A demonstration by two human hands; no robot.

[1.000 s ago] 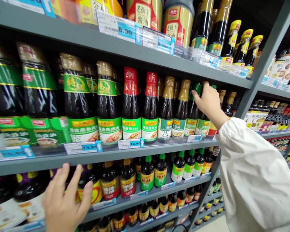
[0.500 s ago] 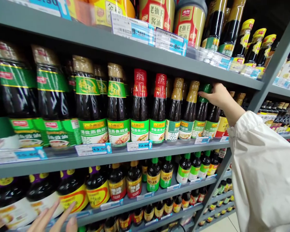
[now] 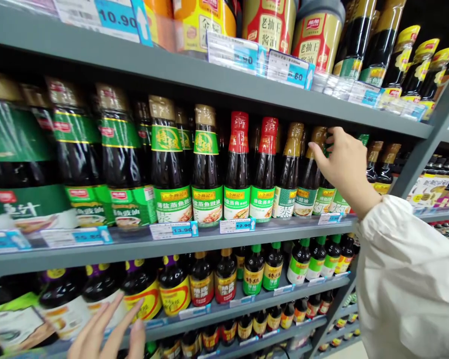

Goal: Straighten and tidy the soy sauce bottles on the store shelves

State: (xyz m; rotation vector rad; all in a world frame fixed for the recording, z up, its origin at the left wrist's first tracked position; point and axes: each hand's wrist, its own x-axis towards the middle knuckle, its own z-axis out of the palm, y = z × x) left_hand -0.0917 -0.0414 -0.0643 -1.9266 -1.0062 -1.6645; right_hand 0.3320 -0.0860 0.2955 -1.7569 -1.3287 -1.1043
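My right hand [image 3: 346, 162] is raised to the middle shelf, its thumb and fingers apart. The thumb lies across the neck of a gold-capped soy sauce bottle [image 3: 307, 192], with the index fingertip beside the cap. Behind the hand, green-labelled bottles [image 3: 325, 197] are partly hidden. To the left along this row stand a red-capped soy sauce bottle [image 3: 237, 174] and other dark bottles with green labels. My left hand [image 3: 107, 331] is low at the left, its fingers spread before the lower shelf, near yellow-labelled bottles [image 3: 144, 296]; nothing shows in it.
The upper shelf edge [image 3: 209, 75] runs just above my right hand and carries large jugs [image 3: 318, 45] and price tags. On the lower shelf stand more sauce bottles [image 3: 254, 269]. A grey upright [image 3: 421, 159] separates another stocked shelf on the right.
The shelves have shifted right in view. My right hand has moved left along the row, from a green-capped bottle to the gold-capped one. My left hand stays low with fingers spread.
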